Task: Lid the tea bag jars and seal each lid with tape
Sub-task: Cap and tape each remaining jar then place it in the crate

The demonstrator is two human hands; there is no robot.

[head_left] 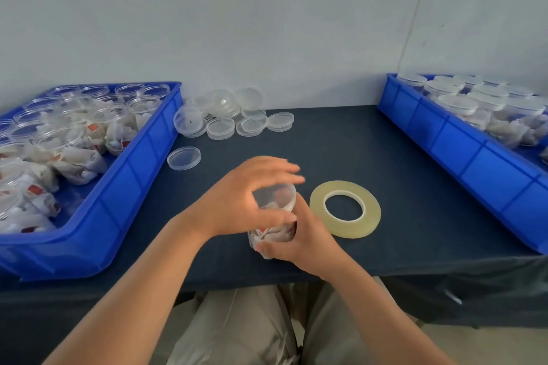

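A clear jar of tea bags [274, 216] stands on the dark table near its front edge. My left hand [249, 195] covers its top, fingers spread over the clear lid [278, 195] and thumb on the near side. My right hand [299, 241] grips the jar's lower body from the right. A roll of clear tape [345, 209] lies flat just right of the jar, untouched.
A blue bin [124, 187] at the left holds several open jars of tea bags. Another blue bin [462, 145] at the right holds several lidded jars. Loose clear lids [234, 118] are heaped at the back; one lid [184, 158] lies alone near the left bin.
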